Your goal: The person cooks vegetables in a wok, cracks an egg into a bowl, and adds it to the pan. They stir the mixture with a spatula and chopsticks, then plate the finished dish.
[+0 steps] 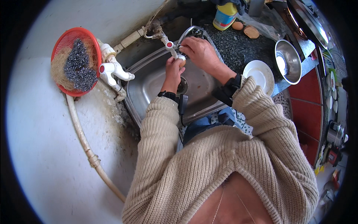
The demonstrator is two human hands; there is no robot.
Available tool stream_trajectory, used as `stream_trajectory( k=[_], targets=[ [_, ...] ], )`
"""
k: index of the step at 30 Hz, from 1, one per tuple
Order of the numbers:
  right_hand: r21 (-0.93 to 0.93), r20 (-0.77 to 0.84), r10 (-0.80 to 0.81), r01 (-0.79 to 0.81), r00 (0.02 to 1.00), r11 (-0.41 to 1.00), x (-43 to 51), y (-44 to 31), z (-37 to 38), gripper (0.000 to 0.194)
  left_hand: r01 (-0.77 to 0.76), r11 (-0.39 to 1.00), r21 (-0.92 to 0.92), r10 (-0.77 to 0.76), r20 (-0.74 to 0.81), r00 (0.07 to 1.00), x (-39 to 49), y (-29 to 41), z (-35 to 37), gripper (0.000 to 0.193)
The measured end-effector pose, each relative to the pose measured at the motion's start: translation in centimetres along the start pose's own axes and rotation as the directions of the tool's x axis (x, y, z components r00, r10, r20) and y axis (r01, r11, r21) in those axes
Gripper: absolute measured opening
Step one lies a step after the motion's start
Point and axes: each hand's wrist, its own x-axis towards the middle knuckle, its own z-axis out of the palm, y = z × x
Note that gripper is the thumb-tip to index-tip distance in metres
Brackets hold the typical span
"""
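My left hand (174, 73) reaches over a stainless steel sink (148, 95) and holds a small rounded brown-and-white thing (182, 61), which looks like an egg. It sits right under the spout of a white plastic tap (169, 45) with a red button. Fingers partly cover the thing, so its full shape is hidden. The fingertips of my right hand (202, 56) pinch the end of that tap's handle. Below my left hand, the round drain (182, 85) shows in the basin.
A second white tap (112, 71) and a red plastic basket (98, 56) with scouring pads are at the wall, left. On the dark counter are a yellow bottle (226, 14), an egg (237, 25), a flat tan piece (251, 32), a white plate (258, 74) and a metal bowl (293, 60).
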Motion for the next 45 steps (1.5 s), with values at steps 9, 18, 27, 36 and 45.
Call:
stream_trajectory(
  k=[9,18,27,36,45],
  targets=[
    [0.107,0.010,0.028,-0.029,1.000,0.994,-1.2,-0.6,0.3,0.019,-0.075,0.988,0.138,0.082,-0.048,0.995,-1.3,0.0,-0.5,0.056],
    [0.264,0.309,0.338,-0.422,0.889,0.867,-6.8,-1.2,0.6,0.059,-0.206,0.958,-0.202,0.220,0.050,0.974,-10.3,0.4,-0.8,0.038],
    [0.401,0.413,0.298,-0.466,0.860,0.788,-9.7,-2.0,-1.3,0.050,-0.296,0.955,-0.011,0.296,0.050,0.954,-16.9,0.4,2.1,0.029],
    [0.497,0.500,0.284,-0.539,0.818,0.680,-10.3,-2.7,-4.6,0.052,-0.516,0.829,0.217,0.522,0.032,0.852,-19.1,0.2,4.0,0.026],
    [0.637,0.613,0.215,-0.636,0.760,0.435,-10.9,-2.6,-6.0,0.047,-0.492,0.863,0.111,0.504,-0.133,0.854,-19.3,-0.6,5.1,0.022]
  ],
)
